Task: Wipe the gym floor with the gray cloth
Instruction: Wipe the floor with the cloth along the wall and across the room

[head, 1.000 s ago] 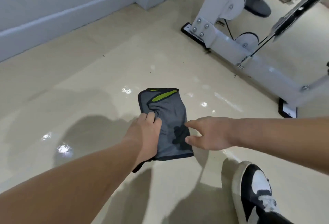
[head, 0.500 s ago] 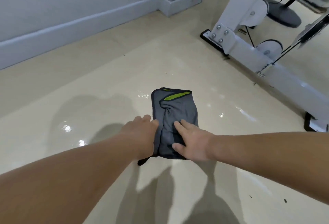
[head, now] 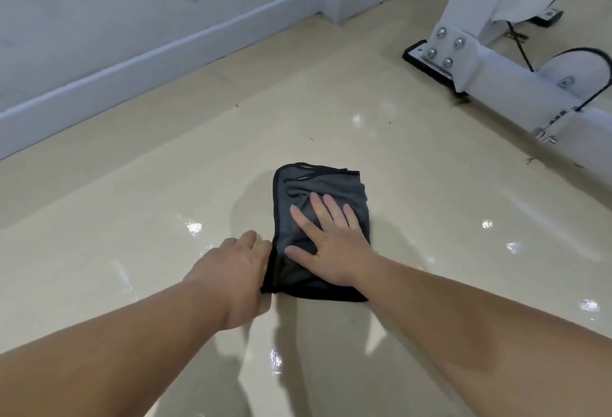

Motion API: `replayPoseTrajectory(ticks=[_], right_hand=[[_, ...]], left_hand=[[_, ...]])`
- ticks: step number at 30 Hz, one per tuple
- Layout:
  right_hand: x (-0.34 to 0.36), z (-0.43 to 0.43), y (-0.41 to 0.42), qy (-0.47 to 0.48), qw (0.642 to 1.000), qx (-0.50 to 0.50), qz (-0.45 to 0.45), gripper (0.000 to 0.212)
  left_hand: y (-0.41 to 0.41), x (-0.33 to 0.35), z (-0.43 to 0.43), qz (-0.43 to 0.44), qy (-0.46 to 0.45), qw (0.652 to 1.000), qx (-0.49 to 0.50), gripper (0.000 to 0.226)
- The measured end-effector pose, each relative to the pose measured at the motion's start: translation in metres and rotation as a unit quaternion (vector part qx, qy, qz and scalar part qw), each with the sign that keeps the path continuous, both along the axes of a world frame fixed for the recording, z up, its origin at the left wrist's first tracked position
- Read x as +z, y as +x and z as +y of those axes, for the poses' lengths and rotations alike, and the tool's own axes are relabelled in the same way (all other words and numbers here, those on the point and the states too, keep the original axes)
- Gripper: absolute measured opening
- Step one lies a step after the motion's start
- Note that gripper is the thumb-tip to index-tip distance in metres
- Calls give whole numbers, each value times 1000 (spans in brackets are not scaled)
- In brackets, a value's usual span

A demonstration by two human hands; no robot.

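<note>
A folded gray cloth (head: 331, 185) with black trim and small lime-green marks lies on the glossy beige gym floor (head: 132, 234). My right hand (head: 328, 244) presses flat on top of it, fingers straight and spread, pointing away from me. My left hand (head: 235, 271) sits at the cloth's near left edge, its fingers curled down against the black hem. Whether those fingers pinch the hem is hidden by the back of the hand.
A white gym machine frame (head: 503, 79) with bolts, pulleys and a black foot pad stands on the floor at the right. A pale wall with a skirting board (head: 165, 52) runs along the left and back. Small dark specks dot the floor beyond the cloth.
My right hand has slid from the cloth's right edge onto its top and flattened out. The cloth's far end is more folded, hiding most of the green patch. The view has shifted closer.
</note>
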State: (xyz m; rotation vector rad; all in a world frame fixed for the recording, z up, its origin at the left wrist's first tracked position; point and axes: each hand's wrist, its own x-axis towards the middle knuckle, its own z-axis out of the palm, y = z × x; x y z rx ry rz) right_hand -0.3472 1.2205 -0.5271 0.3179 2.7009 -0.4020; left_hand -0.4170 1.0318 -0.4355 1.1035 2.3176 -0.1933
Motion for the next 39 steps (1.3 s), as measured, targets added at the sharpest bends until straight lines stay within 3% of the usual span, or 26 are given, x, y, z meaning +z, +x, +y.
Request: replayPoseTrajectory(ticks=[5,11,18,24,27,30,32,35,37,39], right_hand=[[1,90,12,1,994,-107,14,88],[-7,179,109,59,958,-281,29,86],[-6,147,219,71,919,-387,-10,82],[-7,48,271,46,951,-306,13,82],[3,66,284,30,970,-241,-12,78],[12,118,283,39,967,-248,-42,79],[10,154,288,40,943,-324,-59,81],[14,192,311,29,869,-480,-116,88],[14,197,330,31,830,-539,-143,90],[12,182,343,50,817,-557,-141,89]], left_hand=[[21,5,53,-23,14,999,20,43],[53,1,143,-27,33,999,-16,51],[129,-6,208,-69,77,993,-53,56],[154,-2,200,-79,78,982,-156,67],[152,-4,203,-64,55,974,-212,66],[153,-10,218,-52,66,977,-197,68],[163,-12,227,-61,75,978,-184,69],[181,-16,233,-90,79,976,-180,71],[186,-18,232,-105,75,976,-177,71],[185,-19,227,-113,76,975,-174,71]])
